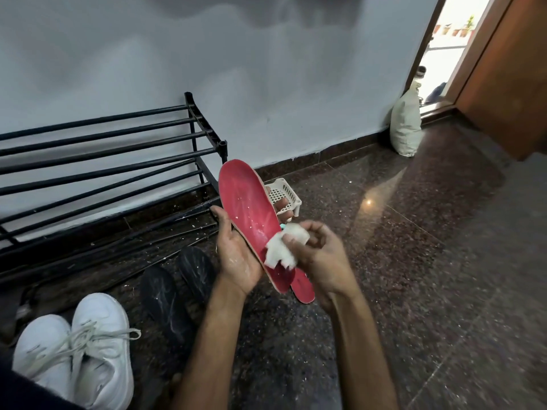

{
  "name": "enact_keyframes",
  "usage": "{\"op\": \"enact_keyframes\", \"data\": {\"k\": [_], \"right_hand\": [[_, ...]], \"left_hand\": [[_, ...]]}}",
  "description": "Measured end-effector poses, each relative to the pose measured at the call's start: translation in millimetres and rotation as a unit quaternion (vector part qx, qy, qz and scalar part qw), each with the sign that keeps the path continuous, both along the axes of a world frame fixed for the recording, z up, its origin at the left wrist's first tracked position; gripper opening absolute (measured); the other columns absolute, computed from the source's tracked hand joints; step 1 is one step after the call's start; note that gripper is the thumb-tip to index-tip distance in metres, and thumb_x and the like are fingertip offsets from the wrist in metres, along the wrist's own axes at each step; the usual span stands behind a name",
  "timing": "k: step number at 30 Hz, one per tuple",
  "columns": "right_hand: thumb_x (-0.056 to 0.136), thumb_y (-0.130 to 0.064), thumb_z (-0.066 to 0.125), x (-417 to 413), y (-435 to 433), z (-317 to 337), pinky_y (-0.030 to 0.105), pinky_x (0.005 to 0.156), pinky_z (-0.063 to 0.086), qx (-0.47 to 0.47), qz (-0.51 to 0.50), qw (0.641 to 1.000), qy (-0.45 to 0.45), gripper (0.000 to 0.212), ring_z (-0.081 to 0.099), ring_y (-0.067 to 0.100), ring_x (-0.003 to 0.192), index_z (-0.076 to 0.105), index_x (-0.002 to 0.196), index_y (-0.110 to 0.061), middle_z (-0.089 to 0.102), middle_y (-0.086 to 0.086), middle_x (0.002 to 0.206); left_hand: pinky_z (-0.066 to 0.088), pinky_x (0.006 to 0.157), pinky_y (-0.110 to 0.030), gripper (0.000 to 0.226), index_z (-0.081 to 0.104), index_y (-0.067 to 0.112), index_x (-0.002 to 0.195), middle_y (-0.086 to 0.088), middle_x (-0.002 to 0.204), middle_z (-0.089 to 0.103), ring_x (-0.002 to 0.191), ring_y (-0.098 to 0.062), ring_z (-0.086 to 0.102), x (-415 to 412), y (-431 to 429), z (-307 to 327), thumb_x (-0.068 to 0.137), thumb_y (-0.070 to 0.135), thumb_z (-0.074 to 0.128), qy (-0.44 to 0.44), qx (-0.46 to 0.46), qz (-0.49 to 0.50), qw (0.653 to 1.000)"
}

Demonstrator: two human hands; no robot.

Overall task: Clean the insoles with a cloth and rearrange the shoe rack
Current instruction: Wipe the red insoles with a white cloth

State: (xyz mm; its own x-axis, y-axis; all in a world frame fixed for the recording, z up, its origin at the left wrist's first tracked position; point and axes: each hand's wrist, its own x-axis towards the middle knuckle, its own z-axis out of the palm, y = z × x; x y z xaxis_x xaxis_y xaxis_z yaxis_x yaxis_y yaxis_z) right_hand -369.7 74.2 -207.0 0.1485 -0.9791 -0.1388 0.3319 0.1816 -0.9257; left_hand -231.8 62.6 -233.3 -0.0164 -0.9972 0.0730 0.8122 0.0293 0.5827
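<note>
My left hand [236, 253] holds a red insole [248, 208] from beneath, toe end pointing up and away. My right hand [319, 255] is closed on a wad of white cloth [284, 247] pressed against the insole's heel half. White specks dot the red surface. A second red insole [303, 287] lies on the floor under my hands, mostly hidden. Two black insoles [165, 300] [196, 270] lie side by side on the floor to the left. The black metal shoe rack [103, 149] stands against the wall with bare bars.
A pair of white sneakers [83, 350] sits at the lower left. A small white plastic basket [285, 195] stands behind the insole. A white sack [407, 125] leans by the open wooden door [503, 69]. The floor is dark speckled granite.
</note>
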Motion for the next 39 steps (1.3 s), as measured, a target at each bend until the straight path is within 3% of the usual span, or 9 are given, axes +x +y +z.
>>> {"op": "enact_keyframes", "data": {"k": [2,5,10,13,18,25,29,35,39], "right_hand": [[0.076,-0.011,0.077,0.3,4.0,-34.7,0.033,0.064,0.054,-0.004,-0.023,0.965,0.263,0.029,0.066,0.024,0.078,0.056,0.095,-0.015,0.069,0.008,0.090],[0.085,-0.022,0.068,-22.0,9.4,-65.7,0.028,0.064,0.043,0.020,-0.049,0.818,0.572,0.020,0.063,0.024,0.083,0.052,0.096,-0.016,0.067,0.006,0.095],[0.079,-0.003,0.076,-30.6,-5.4,-33.5,0.028,0.058,0.050,-0.044,-0.039,0.972,0.229,0.027,0.066,0.019,0.075,0.060,0.095,-0.016,0.070,0.009,0.090],[0.080,0.001,0.074,-14.1,-7.8,-10.5,0.028,0.057,0.053,-0.041,-0.017,0.998,0.040,0.029,0.070,0.019,0.075,0.060,0.103,-0.007,0.072,0.009,0.089],[0.081,-0.021,0.076,-25.2,1.6,-51.7,0.027,0.061,0.051,-0.008,-0.077,0.864,0.497,0.014,0.064,0.014,0.072,0.064,0.087,-0.017,0.069,-0.002,0.082],[0.083,-0.004,0.072,-10.6,-4.7,26.7,0.026,0.050,0.051,-0.046,-0.085,0.995,0.008,0.017,0.066,0.017,0.070,0.063,0.098,-0.006,0.070,0.007,0.086],[0.083,-0.012,0.074,26.7,-14.0,37.5,0.030,0.067,0.058,-0.086,-0.125,0.979,0.138,0.016,0.068,0.015,0.080,0.063,0.094,-0.014,0.069,0.004,0.093],[0.083,-0.016,0.070,-10.8,18.7,-5.0,0.028,0.066,0.053,-0.015,-0.074,0.850,0.522,0.015,0.062,0.012,0.075,0.059,0.092,-0.017,0.067,0.000,0.089],[0.083,-0.016,0.075,-23.0,9.7,22.8,0.028,0.061,0.053,-0.041,-0.039,0.942,0.330,0.018,0.068,0.017,0.078,0.059,0.091,-0.017,0.068,0.003,0.090]], "left_hand": [[0.025,0.112,-0.068,0.092,0.048,0.007,0.142,-0.031,0.141,0.048,0.126,-0.044,0.049,1.6,0.2,1.1,0.088,0.078,0.025,-0.018,-0.012,0.007,1.000],[0.030,0.109,-0.068,0.089,0.040,0.009,0.148,-0.031,0.141,0.047,0.122,-0.044,0.053,6.6,3.3,2.9,0.089,0.074,0.025,-0.037,-0.027,0.013,0.999],[0.026,0.113,-0.066,0.085,0.046,0.009,0.144,-0.028,0.144,0.046,0.121,-0.040,0.054,6.0,7.4,2.6,0.091,0.072,0.024,-0.045,-0.021,-0.014,0.999],[0.031,0.113,-0.059,0.085,0.061,0.009,0.132,-0.023,0.138,0.054,0.120,-0.037,0.056,1.4,7.2,0.9,0.093,0.071,0.017,-0.031,-0.013,-0.020,0.999],[0.030,0.110,-0.065,0.081,0.063,0.010,0.130,-0.027,0.135,0.054,0.111,-0.038,0.060,1.7,7.1,-0.2,0.094,0.068,0.019,-0.041,-0.016,-0.014,0.999],[0.046,0.100,-0.059,0.078,0.061,0.012,0.131,-0.023,0.131,0.059,0.117,-0.040,0.056,-9.5,9.1,-16.6,0.089,0.070,0.030,-0.133,0.030,-0.043,0.990],[0.054,0.094,-0.041,0.068,0.068,0.014,0.123,-0.016,0.124,0.067,0.114,-0.027,0.065,-22.7,10.4,-18.4,0.095,0.062,0.027,-0.132,0.085,-0.023,0.987],[0.029,0.114,-0.060,0.084,0.056,0.005,0.136,-0.026,0.136,0.055,0.130,-0.037,0.050,-19.9,3.4,-23.7,0.091,0.070,0.025,-0.090,0.052,-0.012,0.995],[0.036,0.112,-0.055,0.085,0.055,0.008,0.137,-0.023,0.138,0.055,0.130,-0.036,0.052,-19.8,5.6,-19.9,0.090,0.072,0.026,-0.062,0.048,-0.033,0.996]]}}
